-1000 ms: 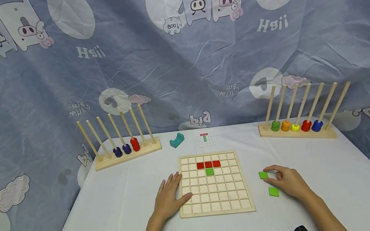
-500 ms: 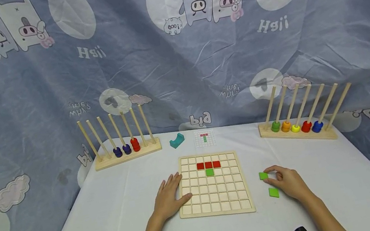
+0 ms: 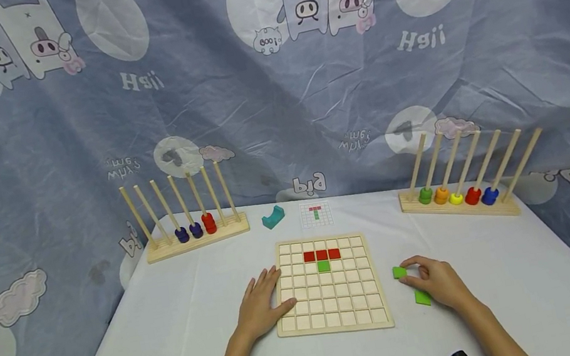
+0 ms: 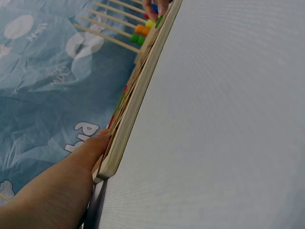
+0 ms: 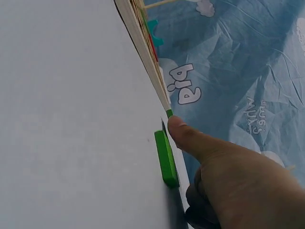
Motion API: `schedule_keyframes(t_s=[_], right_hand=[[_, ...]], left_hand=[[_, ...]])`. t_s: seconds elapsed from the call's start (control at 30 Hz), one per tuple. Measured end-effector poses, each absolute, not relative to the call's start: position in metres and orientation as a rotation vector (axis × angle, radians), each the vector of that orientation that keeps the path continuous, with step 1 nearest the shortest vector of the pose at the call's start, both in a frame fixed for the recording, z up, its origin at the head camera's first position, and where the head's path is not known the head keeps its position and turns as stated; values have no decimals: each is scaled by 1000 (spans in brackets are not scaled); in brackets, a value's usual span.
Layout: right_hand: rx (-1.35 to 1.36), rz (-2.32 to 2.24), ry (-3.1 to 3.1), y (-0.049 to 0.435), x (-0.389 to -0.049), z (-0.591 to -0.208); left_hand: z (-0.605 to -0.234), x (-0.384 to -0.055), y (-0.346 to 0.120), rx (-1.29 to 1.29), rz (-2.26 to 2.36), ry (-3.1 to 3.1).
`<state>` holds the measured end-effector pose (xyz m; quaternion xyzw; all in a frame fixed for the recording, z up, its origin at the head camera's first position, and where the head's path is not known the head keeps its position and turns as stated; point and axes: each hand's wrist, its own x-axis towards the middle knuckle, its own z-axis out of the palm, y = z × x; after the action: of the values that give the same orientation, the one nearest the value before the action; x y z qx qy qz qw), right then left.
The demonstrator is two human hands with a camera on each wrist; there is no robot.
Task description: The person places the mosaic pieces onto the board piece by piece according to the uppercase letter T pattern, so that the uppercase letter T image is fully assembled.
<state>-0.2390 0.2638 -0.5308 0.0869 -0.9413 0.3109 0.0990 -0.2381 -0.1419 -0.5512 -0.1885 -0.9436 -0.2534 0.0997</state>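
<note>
A wooden grid board [image 3: 316, 307] lies on the white table, with a row of red tiles [image 3: 321, 255] and one green tile [image 3: 323, 266] beneath the middle red one. My left hand [image 3: 261, 303] rests on the board's left side, fingers stretched out along the edge. The left wrist view shows its thumb [image 4: 95, 145] over the board's top face. Right of the board, my right hand [image 3: 441, 282] pinches a green square tile [image 3: 399, 272] between thumb and fingers. Another green tile [image 3: 422, 298] lies under that hand, partly hidden; the right wrist view shows this loose tile [image 5: 166, 160] flat on the table.
Behind the board lie a small pattern card [image 3: 316, 214] and a teal curved block [image 3: 273, 217]. Peg racks with coloured beads stand at the back left [image 3: 231, 229] and back right [image 3: 409, 199]. A blue patterned cloth [image 3: 273, 110] hangs behind the table.
My right hand has shifted slightly left with the pinched green tile, towards the board, and now covers part of the other loose tile. My left hand has stayed in place.
</note>
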Motion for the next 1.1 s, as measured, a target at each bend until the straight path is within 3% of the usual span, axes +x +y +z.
schedule_keyframes(t_s=[0.73, 1.1], right_hand=[[544, 1025, -2746, 156, -257, -525], [563, 1000, -2715, 129, -262, -528]], left_hand=[[-551, -238, -142, -554, -756, -2786], [-553, -238, -142, -552, -756, -2789]])
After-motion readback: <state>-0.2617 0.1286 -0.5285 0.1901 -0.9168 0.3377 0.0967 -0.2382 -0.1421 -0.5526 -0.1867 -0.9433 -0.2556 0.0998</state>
